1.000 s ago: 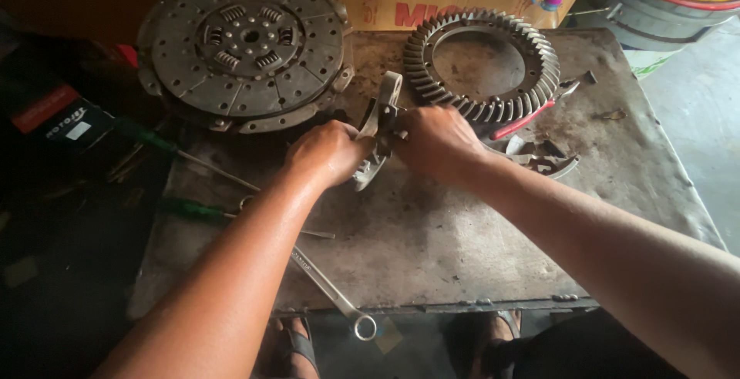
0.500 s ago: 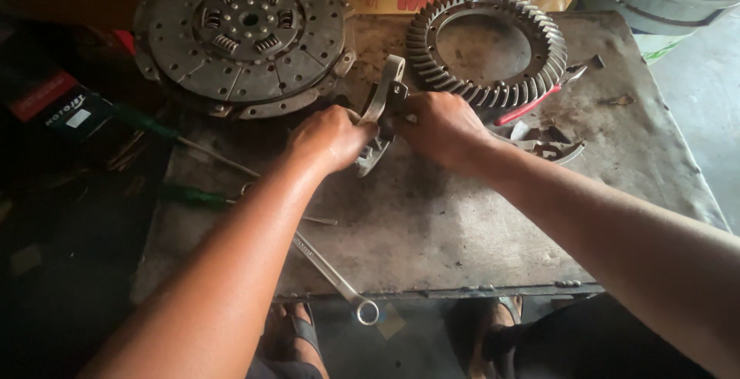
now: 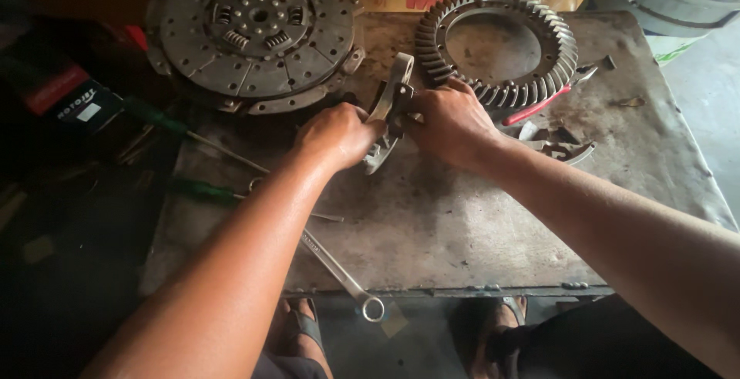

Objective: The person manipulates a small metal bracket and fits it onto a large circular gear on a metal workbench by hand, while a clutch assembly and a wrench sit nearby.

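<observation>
A curved metal brake shoe (image 3: 393,90) stands on edge in the middle of a worn metal table (image 3: 462,225). My left hand (image 3: 339,134) grips its lower left side. My right hand (image 3: 451,121) is closed on its right side, fingers pressed against the middle of the shoe. A large ring gear (image 3: 497,43) with slanted teeth lies flat just behind my right hand. A round clutch disc (image 3: 254,28) with springs at its hub lies at the back left.
A combination wrench (image 3: 343,275) sticks out over the table's front edge. Two green-handled screwdrivers (image 3: 196,190) lie at the left. A second brake shoe (image 3: 563,148) and a red-handled tool (image 3: 536,107) lie at the right. Cardboard box and a drum stand behind.
Both hands keep hold of the brake shoe with only small shifts. The view has moved slightly, so the table sits a little lower in the frame.
</observation>
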